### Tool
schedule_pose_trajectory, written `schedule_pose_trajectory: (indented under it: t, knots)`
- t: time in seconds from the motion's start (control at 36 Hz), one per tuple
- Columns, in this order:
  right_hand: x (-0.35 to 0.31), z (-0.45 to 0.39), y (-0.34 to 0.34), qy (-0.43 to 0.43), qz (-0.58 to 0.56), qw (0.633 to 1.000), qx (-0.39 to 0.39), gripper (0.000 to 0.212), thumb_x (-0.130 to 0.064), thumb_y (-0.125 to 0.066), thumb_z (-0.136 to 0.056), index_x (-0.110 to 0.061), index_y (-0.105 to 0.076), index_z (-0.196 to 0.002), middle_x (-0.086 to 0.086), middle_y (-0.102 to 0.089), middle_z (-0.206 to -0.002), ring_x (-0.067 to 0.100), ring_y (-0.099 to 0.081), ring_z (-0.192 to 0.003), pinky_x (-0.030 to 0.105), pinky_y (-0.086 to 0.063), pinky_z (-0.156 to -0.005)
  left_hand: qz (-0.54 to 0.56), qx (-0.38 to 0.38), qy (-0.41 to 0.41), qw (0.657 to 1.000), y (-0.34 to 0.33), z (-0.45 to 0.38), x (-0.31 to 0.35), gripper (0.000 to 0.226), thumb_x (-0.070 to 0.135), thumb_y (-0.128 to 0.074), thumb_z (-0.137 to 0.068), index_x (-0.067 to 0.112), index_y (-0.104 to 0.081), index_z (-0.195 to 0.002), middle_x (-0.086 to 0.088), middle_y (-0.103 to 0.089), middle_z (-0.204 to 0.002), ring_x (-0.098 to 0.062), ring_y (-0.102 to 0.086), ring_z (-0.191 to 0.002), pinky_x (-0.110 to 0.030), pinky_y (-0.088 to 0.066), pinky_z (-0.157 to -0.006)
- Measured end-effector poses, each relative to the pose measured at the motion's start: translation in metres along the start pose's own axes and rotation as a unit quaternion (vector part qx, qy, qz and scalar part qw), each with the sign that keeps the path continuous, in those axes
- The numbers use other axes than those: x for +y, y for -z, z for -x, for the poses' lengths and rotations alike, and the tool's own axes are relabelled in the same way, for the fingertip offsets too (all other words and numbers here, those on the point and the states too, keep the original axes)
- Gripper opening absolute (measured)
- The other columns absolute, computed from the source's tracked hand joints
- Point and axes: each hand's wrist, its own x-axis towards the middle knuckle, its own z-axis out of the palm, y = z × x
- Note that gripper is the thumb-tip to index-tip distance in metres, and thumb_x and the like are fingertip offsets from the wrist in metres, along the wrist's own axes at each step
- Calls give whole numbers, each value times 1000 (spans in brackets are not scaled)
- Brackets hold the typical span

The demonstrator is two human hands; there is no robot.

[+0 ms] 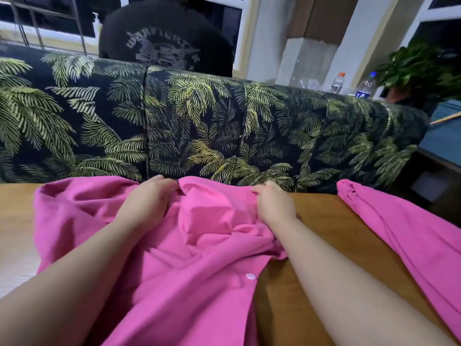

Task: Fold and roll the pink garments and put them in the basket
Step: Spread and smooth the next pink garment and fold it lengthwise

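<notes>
Palm-print sofa [199, 121] fills upper frame. Wooden bench [324, 233] below. We see a crumpled pink button shirt [194, 245] at centre, second pink garment [411, 233] at right edge. Left hand [149, 201] and right hand [273, 203] each pinch the shirt's far edge.

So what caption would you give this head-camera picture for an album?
Both hands, left hand and right hand, grip the far edge of a pink shirt on a wooden table.
</notes>
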Motion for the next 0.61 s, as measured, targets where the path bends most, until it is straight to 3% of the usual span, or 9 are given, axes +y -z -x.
schedule_pose_trajectory:
  t: [0.06, 0.17, 0.22, 0.31, 0.39, 0.44, 0.5, 0.53, 0.61]
  knots:
    - [20, 0, 5, -37, 20, 999, 3, 38, -10, -39, -95, -25, -60, -123, 5, -53, -121, 30, -56, -105, 28, -36, -73, 18, 5, 11, 1000, 9, 8, -4, 50, 50, -44, -71, 27, -68, -107, -2, -63, -90, -26, -64, -81, -39, -52, -74]
    - [73, 14, 31, -115, 154, 981, 24, 38, -1, -43, -92, -22, -64, -117, 5, -49, -109, 30, -63, -94, 31, -44, -67, -64, 30, 60, 996, 31, 33, -23, 29, 27, -54, -88, 28, -69, -112, -5, -66, -104, -32, -66, -93, -41, -49, -76]
    - [90, 24, 39, -123, 173, 977, 31, 32, -5, -41, -97, -15, -62, -118, 9, -50, -117, 31, -63, -98, 35, -48, -73, -86, 14, 57, 995, 38, 46, -25, 34, 33, -46, -83, 29, -70, -107, -4, -65, -102, -32, -66, -91, -38, -46, -70]
    - [96, 39, 38, -114, 175, 977, 47, 35, -18, -33, -103, -19, -57, -128, 11, -48, -121, 31, -57, -105, 37, -45, -81, -117, 15, 42, 992, 40, 55, -18, 42, 43, -37, -77, 26, -72, -94, -6, -60, -88, -35, -63, -79, -38, -44, -63]
    - [90, 58, 32, -108, 160, 975, 105, 38, -18, -46, -96, -21, -53, -133, 11, -50, -122, 31, -44, -113, 42, -38, -89, -129, 8, 46, 990, 37, 69, -6, 51, 49, -35, -83, 22, -69, -110, -12, -61, -104, -36, -60, -89, -47, -48, -74]
    - [79, 75, 32, -85, 139, 976, 143, 33, -17, -63, -85, -15, -65, -117, 13, -57, -117, 33, -48, -106, 45, -39, -86, -89, -3, 8, 996, 36, 83, 9, 54, 59, -33, -86, 28, -65, -116, -4, -60, -116, -29, -58, -103, -47, -43, -86]
    - [65, 99, 32, -54, 120, 973, 187, 20, -18, -72, -77, -11, -71, -97, 14, -64, -103, 35, -56, -93, 46, -44, -77, -39, -29, -58, 997, 37, 100, 27, 55, 65, -28, -91, 31, -68, -108, 5, -61, -113, -19, -58, -104, -40, -43, -88]
    - [57, 113, 33, -33, 111, 972, 203, 14, -20, -68, -79, -12, -72, -89, 12, -65, -95, 34, -58, -86, 45, -47, -72, -18, -34, -93, 995, 37, 109, 36, 55, 64, -26, -94, 31, -69, -102, 7, -63, -108, -16, -59, -100, -36, -45, -86]
    - [35, 161, 38, 66, 14, 980, 189, 33, -34, -41, -86, -14, -64, -75, 7, -60, -79, 31, -59, -74, 40, -48, -63, 41, -35, -131, 990, 34, 139, 59, 54, 61, -27, -97, 28, -71, -98, 10, -64, -102, -10, -58, -96, -32, -42, -87]
